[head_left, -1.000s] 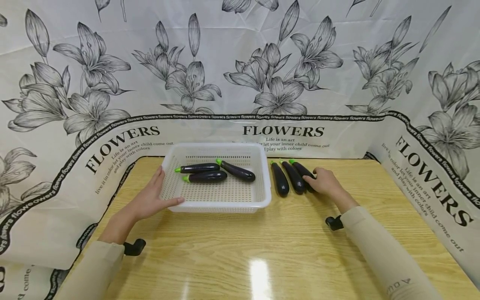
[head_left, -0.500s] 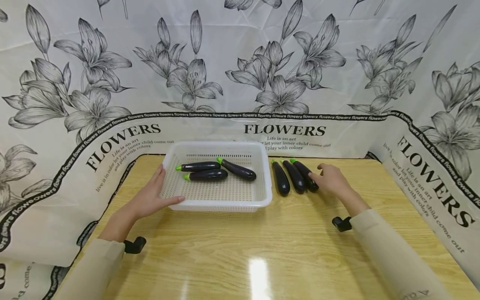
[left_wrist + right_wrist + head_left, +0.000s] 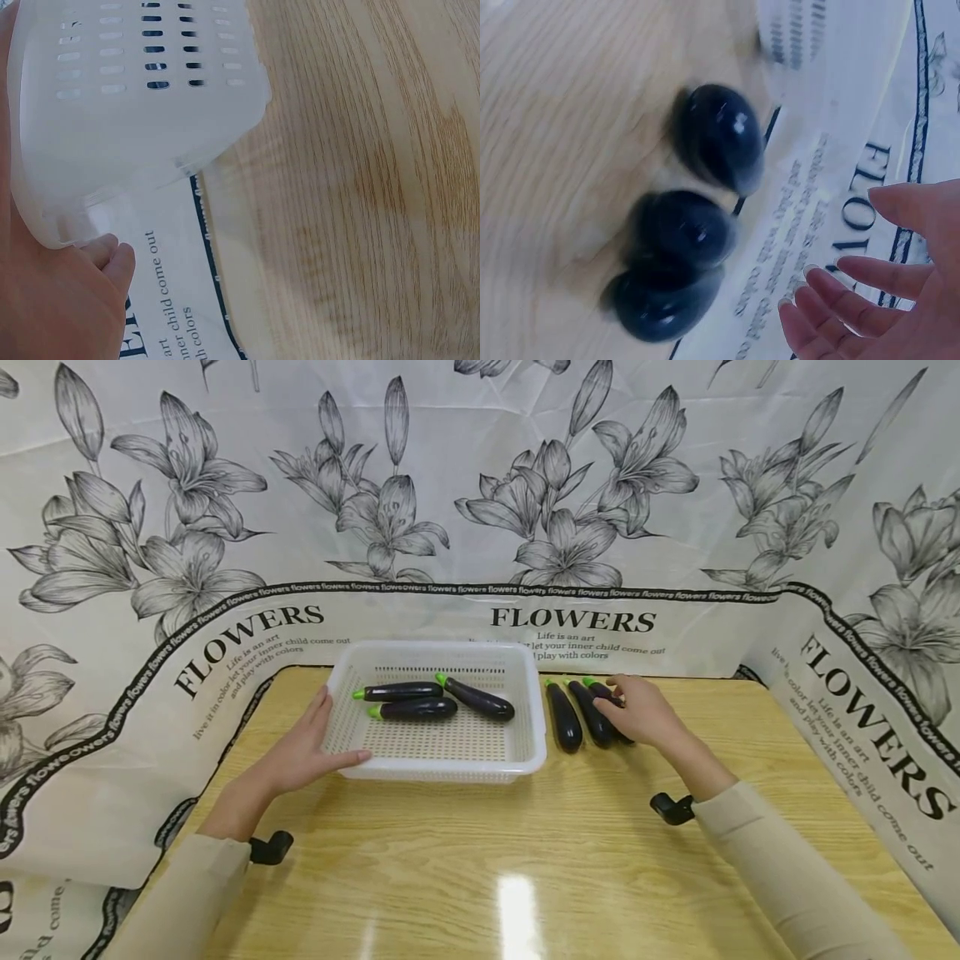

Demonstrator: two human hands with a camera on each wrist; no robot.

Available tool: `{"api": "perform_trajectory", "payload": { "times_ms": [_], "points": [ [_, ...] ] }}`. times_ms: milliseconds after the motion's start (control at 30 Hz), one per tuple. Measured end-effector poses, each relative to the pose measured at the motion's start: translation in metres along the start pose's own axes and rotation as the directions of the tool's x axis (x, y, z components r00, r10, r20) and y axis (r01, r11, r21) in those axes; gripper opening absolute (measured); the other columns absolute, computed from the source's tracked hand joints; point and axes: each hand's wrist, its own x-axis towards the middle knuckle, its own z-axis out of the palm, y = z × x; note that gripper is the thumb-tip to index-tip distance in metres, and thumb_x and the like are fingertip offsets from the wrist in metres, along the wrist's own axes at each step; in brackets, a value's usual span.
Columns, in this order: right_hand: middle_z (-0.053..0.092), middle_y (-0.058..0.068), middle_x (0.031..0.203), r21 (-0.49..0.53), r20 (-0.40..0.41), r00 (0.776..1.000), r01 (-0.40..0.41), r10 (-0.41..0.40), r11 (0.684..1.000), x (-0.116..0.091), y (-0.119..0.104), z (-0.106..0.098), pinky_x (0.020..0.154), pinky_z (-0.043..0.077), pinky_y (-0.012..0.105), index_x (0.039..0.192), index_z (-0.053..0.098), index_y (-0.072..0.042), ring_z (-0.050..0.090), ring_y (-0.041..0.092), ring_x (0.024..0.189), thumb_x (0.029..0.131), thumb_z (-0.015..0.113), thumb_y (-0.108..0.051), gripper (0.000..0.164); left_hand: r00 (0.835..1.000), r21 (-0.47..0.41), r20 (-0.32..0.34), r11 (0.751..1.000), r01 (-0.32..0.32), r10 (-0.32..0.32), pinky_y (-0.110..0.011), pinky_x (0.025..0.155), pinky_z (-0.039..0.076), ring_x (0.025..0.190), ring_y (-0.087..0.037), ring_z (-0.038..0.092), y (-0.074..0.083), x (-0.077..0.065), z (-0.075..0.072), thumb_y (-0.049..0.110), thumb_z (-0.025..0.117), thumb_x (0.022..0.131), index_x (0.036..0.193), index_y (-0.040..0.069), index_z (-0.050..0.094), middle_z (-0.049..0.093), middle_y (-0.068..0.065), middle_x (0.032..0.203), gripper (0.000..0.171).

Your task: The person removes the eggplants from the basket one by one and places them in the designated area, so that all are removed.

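My left hand [image 3: 296, 756] holds the left end of a white plastic basket [image 3: 442, 766], thumb along the front rim; in the left wrist view its fingertips [image 3: 118, 262] curl under the rim. Three dark purple eggplants with green stem ends lie in the basket, one of them an eggplant [image 3: 480, 700] slanting at the right. Three more lie side by side on the table: a left eggplant [image 3: 564, 718], a middle eggplant [image 3: 590, 714] and a right eggplant [image 3: 599, 689]. My right hand [image 3: 643, 714] hovers over the right one, partly hiding it, fingers spread and loosely bent, holding nothing.
The light wood table [image 3: 450, 852] bears the basket and eggplants. Behind and at both sides hangs a white cloth [image 3: 420, 614] with printed flowers and lettering, close behind the basket's back rim. A black wrist mount [image 3: 671, 808] sits under the right wrist.
My right hand first drew back to the right, then came left again over the right eggplant. The left hand and basket keep their place.
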Motion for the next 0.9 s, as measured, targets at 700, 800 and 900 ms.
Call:
{"api": "perform_trajectory", "payload": {
  "times_ms": [700, 800, 900],
  "points": [
    [0.061, 0.025, 0.12, 0.101, 0.008, 0.945, 0.324, -0.326, 0.941, 0.023, -0.074, 0.024, 0.085, 0.053, 0.048, 0.135, 0.058, 0.01, 0.06, 0.035, 0.099, 0.099, 0.065, -0.014, 0.044, 1.0, 0.001, 0.005, 1.0, 0.006, -0.006, -0.064, 0.122, 0.015, 0.155, -0.045, 0.001, 0.001, 0.0, 0.0, 0.067, 0.069, 0.086, 0.161, -0.003, -0.007, -0.016, -0.016, 0.17, 0.128],
    [0.06, 0.023, 0.126, 0.098, 0.021, 0.941, 0.333, -0.337, 0.938, 0.029, -0.078, 0.028, 0.089, 0.055, 0.048, 0.137, 0.058, 0.007, 0.061, 0.037, 0.107, 0.099, 0.066, -0.016, 0.045, 1.0, 0.006, 0.006, 1.0, 0.008, -0.008, -0.064, 0.122, 0.015, 0.155, -0.045, 0.001, 0.001, 0.0, 0.0, 0.068, 0.069, 0.087, 0.161, -0.003, -0.007, -0.016, -0.016, 0.17, 0.127],
    [0.058, 0.021, 0.131, 0.093, 0.032, 0.942, 0.331, -0.335, 0.939, 0.035, -0.083, 0.03, 0.094, 0.054, 0.049, 0.138, 0.058, 0.004, 0.06, 0.037, 0.115, 0.098, 0.066, -0.018, 0.046, 1.0, 0.003, 0.006, 1.0, 0.01, -0.01, -0.065, 0.122, 0.015, 0.155, -0.045, 0.001, 0.001, 0.0, -0.001, 0.068, 0.069, 0.086, 0.161, -0.003, -0.006, -0.016, -0.016, 0.17, 0.127]
  ]
}}
